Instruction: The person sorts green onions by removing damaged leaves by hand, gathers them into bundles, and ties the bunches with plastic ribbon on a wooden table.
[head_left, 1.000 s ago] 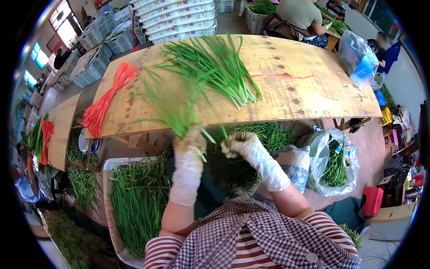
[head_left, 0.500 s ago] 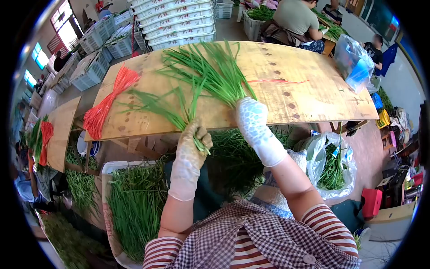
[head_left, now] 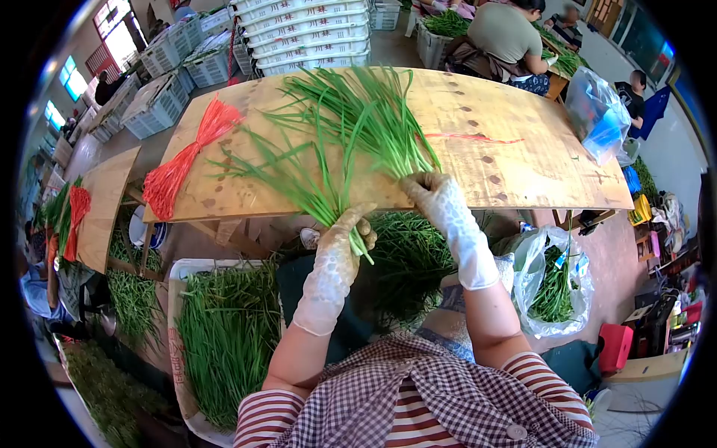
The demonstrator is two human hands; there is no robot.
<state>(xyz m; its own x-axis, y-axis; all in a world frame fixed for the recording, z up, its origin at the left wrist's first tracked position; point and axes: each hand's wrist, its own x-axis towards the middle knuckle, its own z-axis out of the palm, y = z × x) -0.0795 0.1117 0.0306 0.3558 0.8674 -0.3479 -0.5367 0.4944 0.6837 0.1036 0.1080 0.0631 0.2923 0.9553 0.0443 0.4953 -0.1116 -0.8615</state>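
Observation:
My left hand [head_left: 346,233], in a soiled white glove, is closed around a small bunch of garlic chives [head_left: 321,200] just off the table's near edge. The leaves fan out up and left over the wood, and the pale stem ends poke out below the fingers. My right hand [head_left: 433,191], gloved too, pinches at the stem ends of a larger bunch of garlic chives [head_left: 381,127] lying on the wooden table [head_left: 515,179]. Its fingertips are partly hidden. A bundle of red ties [head_left: 187,160] lies to the left.
One red tie [head_left: 474,138] lies right of the larger bunch. Below the table stand a white crate [head_left: 176,299] of chives and a clear bag [head_left: 586,287] of greens. A plastic bag [head_left: 597,112] rests at the table's right end. Stacked crates [head_left: 306,37] and co-workers [head_left: 504,37] are behind.
My left hand, with its small bunch, has moved right and slightly down. The right hand has turned and shifted a little right at the larger bunch's stems. The whole view has shifted slightly.

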